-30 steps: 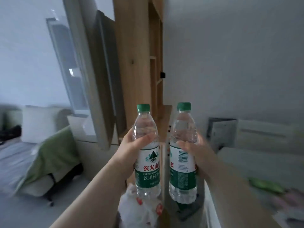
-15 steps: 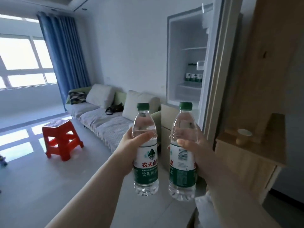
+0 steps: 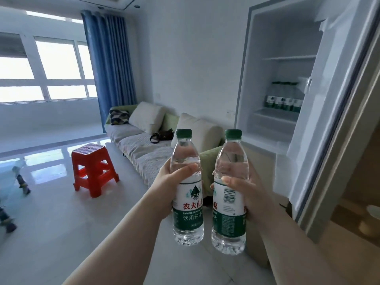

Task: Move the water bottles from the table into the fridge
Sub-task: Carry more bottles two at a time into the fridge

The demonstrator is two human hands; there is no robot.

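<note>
My left hand [image 3: 167, 189] grips a clear water bottle [image 3: 187, 200] with a green cap and a green and white label, held upright at chest height. A second identical water bottle [image 3: 229, 202] stands upright in my right hand [image 3: 249, 194], close beside the first. The fridge [image 3: 287, 48] is ahead on the right with its door [image 3: 337, 112] swung open. Several bottles [image 3: 284, 99] with green labels stand in a row on a middle shelf inside it.
A green sofa [image 3: 144, 149] with pillows and a dark bag runs along the wall left of the fridge. A red plastic stool [image 3: 93, 169] stands on the shiny tiled floor. A wooden cabinet [image 3: 355, 243] with a cup is at the right edge.
The view has swung left from the wooden cabinet to the living room and moved closer to the open fridge. Both hands keep the bottles upright in the same grip.
</note>
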